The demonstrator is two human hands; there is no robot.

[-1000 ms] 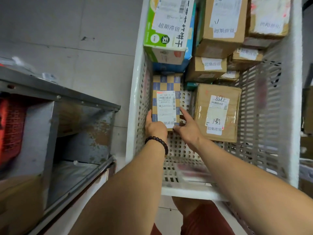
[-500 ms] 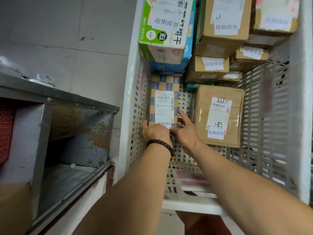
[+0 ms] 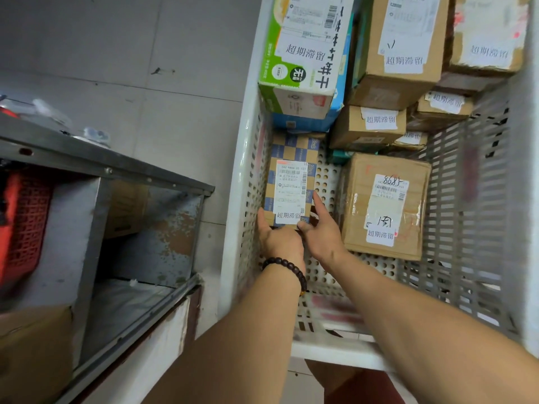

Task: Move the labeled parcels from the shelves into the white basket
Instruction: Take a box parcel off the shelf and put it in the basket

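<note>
Checkered parcel (image 3: 291, 173) set label-up along white basket (image 3: 243, 158) wall, presumably to save room. Left hand (image 3: 280, 243) grip closed on near end; right hand (image 3: 322, 237) straight-fingered, steadying side.

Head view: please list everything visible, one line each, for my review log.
white basket: one, white, right half of view
checkered parcel: one, blue and tan with white label, against basket's left wall
brown parcel: one, handwritten 8685 label, flat on basket bottom
green carton: one, green and white, basket's far end
blue box: one, under the green carton
stacked parcels: at least four, brown, labelled, basket's far right
metal shelf: one, grey, left
red crate: one, on shelf, left edge
bracelet: one, dark beads, left wrist
left hand: grips checkered parcel's near end
right hand: index finger straight along its right side
</note>
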